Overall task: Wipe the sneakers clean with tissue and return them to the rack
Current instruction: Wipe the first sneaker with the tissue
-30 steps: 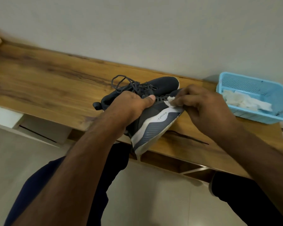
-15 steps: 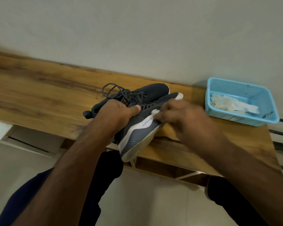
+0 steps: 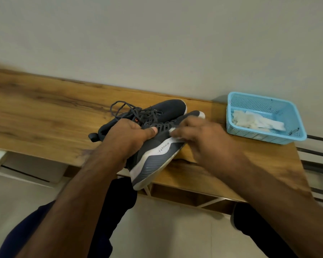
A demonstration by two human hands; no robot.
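Observation:
Two dark grey sneakers sit on the wooden rack top (image 3: 45, 116). My left hand (image 3: 127, 140) grips the near sneaker (image 3: 153, 161) at its collar and tilts it on its side, so its white and grey sole edge faces me. My right hand (image 3: 203, 140) presses a small white tissue (image 3: 172, 130) against the sneaker's side near the laces. Most of the tissue is hidden under my fingers. The far sneaker (image 3: 166, 108) lies flat behind, laces loose, toe pointing right.
A light blue plastic basket (image 3: 291, 116) with crumpled white tissues (image 3: 254, 121) stands at the right end of the rack top. A pale wall runs behind. Open rack compartments (image 3: 185, 196) show below the front edge. Tiled floor and my dark trouser legs are beneath.
My right hand has slid the tissue leftward and back along the near sneaker's side, towards the laces. My left hand keeps its hold on the sneaker.

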